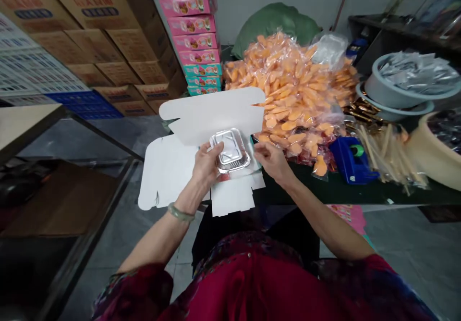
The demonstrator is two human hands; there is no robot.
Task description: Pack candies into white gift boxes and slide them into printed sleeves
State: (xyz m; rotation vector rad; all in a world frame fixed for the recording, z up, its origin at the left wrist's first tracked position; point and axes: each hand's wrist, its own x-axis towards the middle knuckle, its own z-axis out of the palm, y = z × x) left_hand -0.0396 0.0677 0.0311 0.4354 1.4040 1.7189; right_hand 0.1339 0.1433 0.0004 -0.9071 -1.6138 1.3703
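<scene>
My left hand is closed on a small silver foil container, with the thumb on top and a smaller shiny foil piece stacked on it. The container is over an unfolded white cardboard box, whose large lid panel stands up behind. My right hand is at the box's right side, beside a teal-edged side panel. Its thumb and fingers are pinched together, and what they hold, if anything, cannot be made out.
Orange spoon-shaped pieces in clear bags are heaped behind my right hand. A blue tape dispenser, bundled wooden sticks and tubs stand to the right. Pink and teal boxes are stacked behind; brown cartons at left.
</scene>
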